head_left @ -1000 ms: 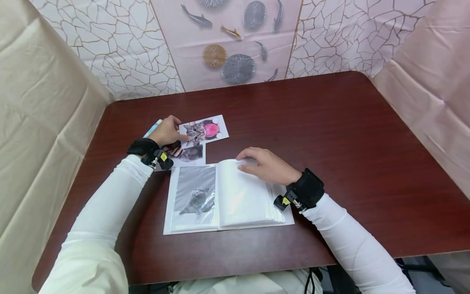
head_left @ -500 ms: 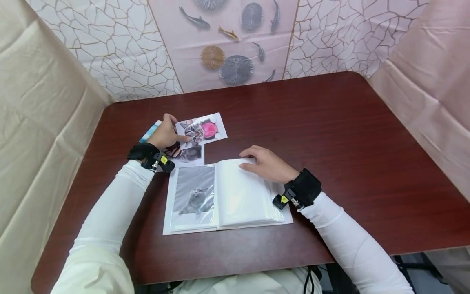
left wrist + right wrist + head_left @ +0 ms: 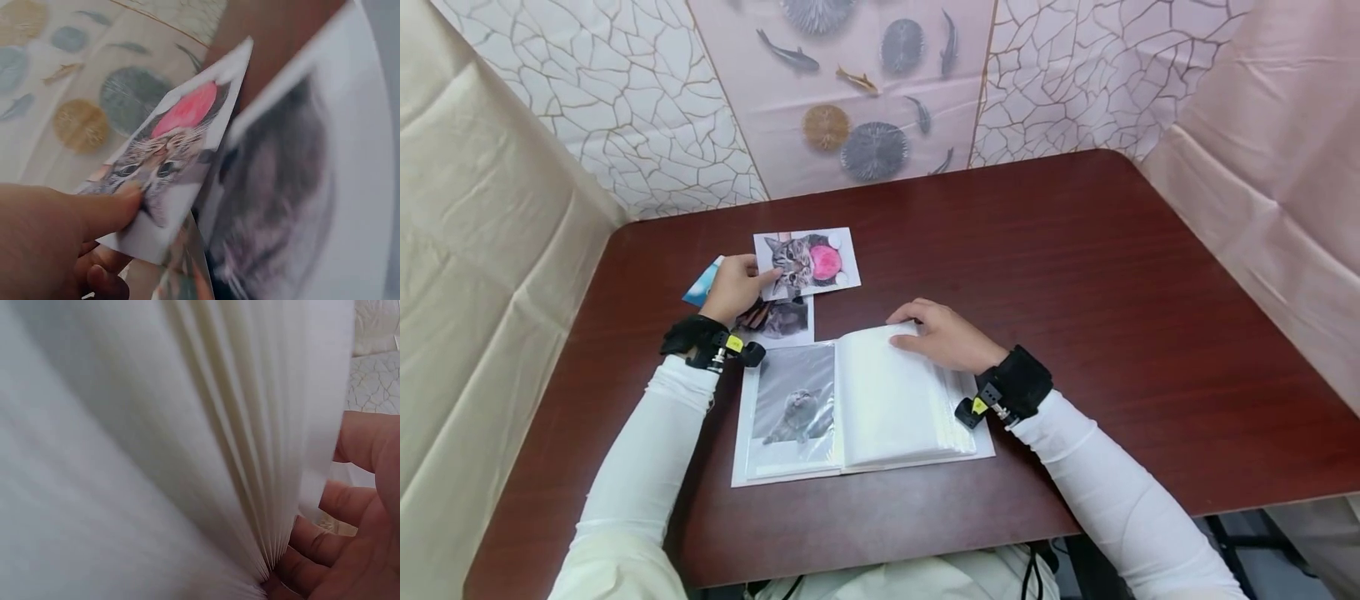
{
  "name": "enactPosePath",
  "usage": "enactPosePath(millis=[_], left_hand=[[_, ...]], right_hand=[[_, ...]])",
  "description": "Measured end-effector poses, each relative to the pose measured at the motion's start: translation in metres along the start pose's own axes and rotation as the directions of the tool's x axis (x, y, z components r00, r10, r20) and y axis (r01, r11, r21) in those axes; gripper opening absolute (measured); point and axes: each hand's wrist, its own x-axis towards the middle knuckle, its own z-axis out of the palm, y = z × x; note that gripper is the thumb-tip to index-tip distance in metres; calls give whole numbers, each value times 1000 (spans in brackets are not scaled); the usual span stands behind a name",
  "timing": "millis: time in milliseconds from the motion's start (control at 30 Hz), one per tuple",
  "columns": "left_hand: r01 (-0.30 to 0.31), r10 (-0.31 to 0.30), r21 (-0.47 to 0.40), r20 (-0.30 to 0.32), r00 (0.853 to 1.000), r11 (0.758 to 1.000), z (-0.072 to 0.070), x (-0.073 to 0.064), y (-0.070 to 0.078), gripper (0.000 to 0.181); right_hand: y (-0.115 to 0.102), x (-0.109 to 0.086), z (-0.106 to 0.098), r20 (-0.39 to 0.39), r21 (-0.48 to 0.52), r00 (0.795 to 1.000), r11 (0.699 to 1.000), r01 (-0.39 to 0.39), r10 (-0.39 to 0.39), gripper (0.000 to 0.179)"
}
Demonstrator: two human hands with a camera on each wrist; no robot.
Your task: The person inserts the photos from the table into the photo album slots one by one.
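Between thumb and fingers, my left hand [image 3: 734, 288] pinches a cat photo [image 3: 827, 265] with a round pink patch, a white-bordered print. In the left wrist view the thumb presses on the picture's face, and the photo [image 3: 187, 115] is raised at a slant. Under it lies another cat photo [image 3: 788, 321], partly covered. An open photo album [image 3: 891, 408] lies in front of me, a grey cat picture [image 3: 797, 408] in its left sleeve. My right hand [image 3: 951, 337] holds the top of the right-hand pages. The right wrist view shows its fingers at the fanned page edges [image 3: 250, 487].
A blue print [image 3: 702, 285] sticks out from behind my left hand. The dark red-brown table [image 3: 1037, 250] extends to the right and back. Patterned cloth [image 3: 872, 83] hangs behind it, with plain cloth on both sides.
My left hand has shifted slightly and now tilts the pink-patched cat photo up more squarely, apart from the photo below. More of the blue print shows. My right hand stays at the album pages.
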Motion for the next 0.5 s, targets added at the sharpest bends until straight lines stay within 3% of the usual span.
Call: enactPosePath(millis=[133,300,500], left_hand=[[21,-22,-140,-1,1000,990,0,-8,4,46],[106,-81,-323,91,993,940,-1,-14,1,40],[91,-28,-415,154,988,906,6,-11,0,26]], right_hand=[[1,1,2,-21,46,1000,999,13,-12,23],[1,8,4,-11,84,1000,996,-17,18,16],[4,10,2,4,80,996,993,-86,86,32]])
